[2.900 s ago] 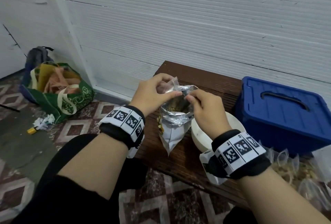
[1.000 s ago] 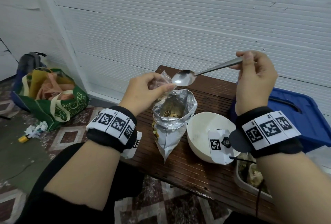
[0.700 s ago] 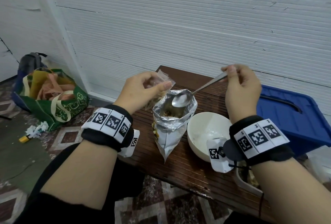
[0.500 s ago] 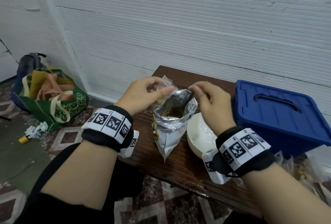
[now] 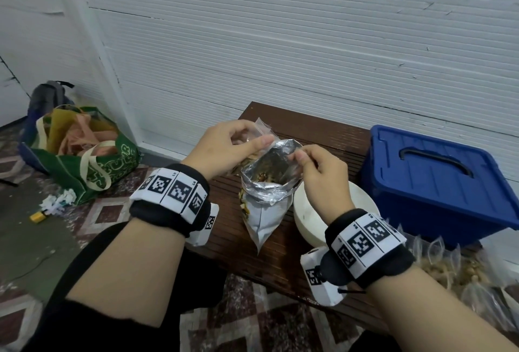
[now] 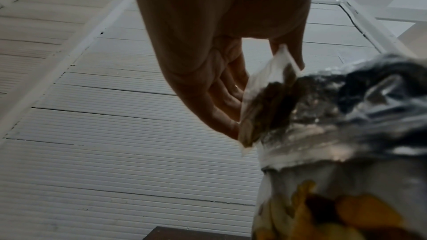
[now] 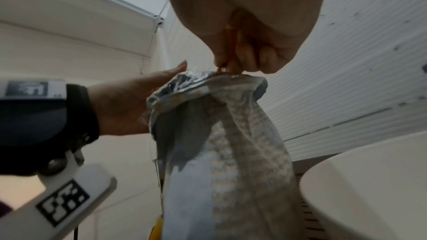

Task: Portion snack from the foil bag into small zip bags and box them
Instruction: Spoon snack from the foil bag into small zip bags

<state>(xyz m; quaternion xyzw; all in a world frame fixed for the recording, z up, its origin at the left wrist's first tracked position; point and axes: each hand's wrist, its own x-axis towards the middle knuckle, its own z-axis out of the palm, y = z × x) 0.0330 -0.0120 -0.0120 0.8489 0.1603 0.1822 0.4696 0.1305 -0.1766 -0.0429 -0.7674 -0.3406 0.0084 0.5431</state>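
Note:
The silver foil bag (image 5: pixel 265 205) stands open on the brown table (image 5: pixel 323 132), with snack pieces showing inside. My left hand (image 5: pixel 230 146) pinches a small clear zip bag (image 5: pixel 262 128) against the foil bag's left rim. In the left wrist view the zip bag (image 6: pixel 265 101) holds some snack and touches the foil bag (image 6: pixel 346 116). My right hand (image 5: pixel 317 171) is at the foil bag's right rim, fingers (image 7: pixel 242 61) curled and pinching the spoon handle. The spoon's bowl is down inside the foil bag (image 7: pixel 219 134) and hidden.
A white bowl (image 5: pixel 362 200) sits right of the foil bag, partly under my right wrist. A blue lidded box (image 5: pixel 438 180) stands at the back right. Several filled zip bags (image 5: pixel 455 267) lie at the right edge. A green tote bag (image 5: pixel 84 160) is on the floor, left.
My right hand came down from head height with the empty spoon and put it into the foil bag. My left hand kept holding the zip bag by the rim.

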